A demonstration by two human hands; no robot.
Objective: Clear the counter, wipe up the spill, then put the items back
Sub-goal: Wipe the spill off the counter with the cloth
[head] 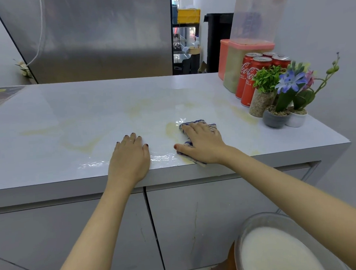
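Near the counter's front edge, the right hand [202, 146] lies palm down on the blue-and-white cloth [198, 121]. Its fingers are straight and a little spread with the thumb out to the side, pressing rather than pinching, and that flat hold likely keeps as much cloth as possible against the wet surface. Cloth shows beyond the fingertips and under the heel of the hand, where it reaches the very edge. Just to the left, apart from the cloth, the left hand [130, 156] rests flat on the counter [78, 107], fingers straight and close together, holding nothing, apparently as a brace while the person leans in. Between the two hands a glossy film of liquid [164, 157] glints, and pale yellow streaks [80, 146] cross the middle; whether these are spill or marbling I cannot tell. Wiping looks underway, not finished. Cola cans [250, 77], pink-lidded containers [232, 70] and small potted plants [275, 117] crowd the far right corner, well apart from the wet patch. They were presumably set there to free the surface, and putting them back is not yet done.
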